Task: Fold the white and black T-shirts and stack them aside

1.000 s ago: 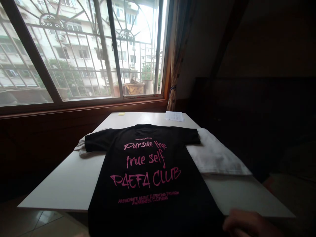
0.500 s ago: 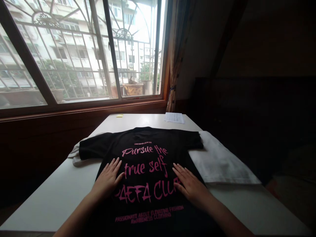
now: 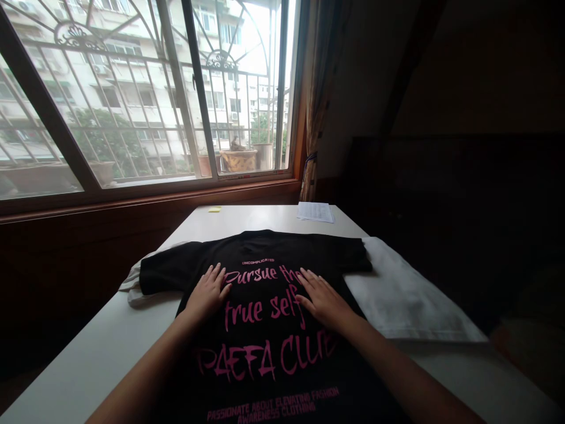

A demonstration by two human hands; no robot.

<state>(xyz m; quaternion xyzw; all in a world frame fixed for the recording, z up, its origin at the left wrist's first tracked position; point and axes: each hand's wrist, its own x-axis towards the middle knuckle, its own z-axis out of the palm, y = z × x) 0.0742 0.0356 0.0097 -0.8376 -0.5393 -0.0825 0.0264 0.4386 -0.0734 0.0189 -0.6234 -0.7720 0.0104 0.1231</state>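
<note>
A black T-shirt (image 3: pixel 265 327) with pink lettering lies spread on the white table (image 3: pixel 88 359), its collar toward the far end and a sleeve out to each side. My left hand (image 3: pixel 207 294) rests flat on the shirt, left of the words "Pursue the", with fingers stretched forward. Across the print, my right hand (image 3: pixel 324 297) lies palm down on the right side, its fingertips over the end of those words. Neither hand grips the cloth. The shirt's lower hem is out of view.
White cloth (image 3: pixel 406 294) lies on the table beside the right sleeve, and pale cloth (image 3: pixel 135 282) shows by the left sleeve. Papers (image 3: pixel 315 212) and a yellow note (image 3: pixel 215 209) are at the far end. Beyond stands a barred window (image 3: pixel 145 94) with a curtain (image 3: pixel 311 147).
Both hands have slid forward over the shirt toward the collar, my right one also a little inward. More of the large lower lettering now shows.
</note>
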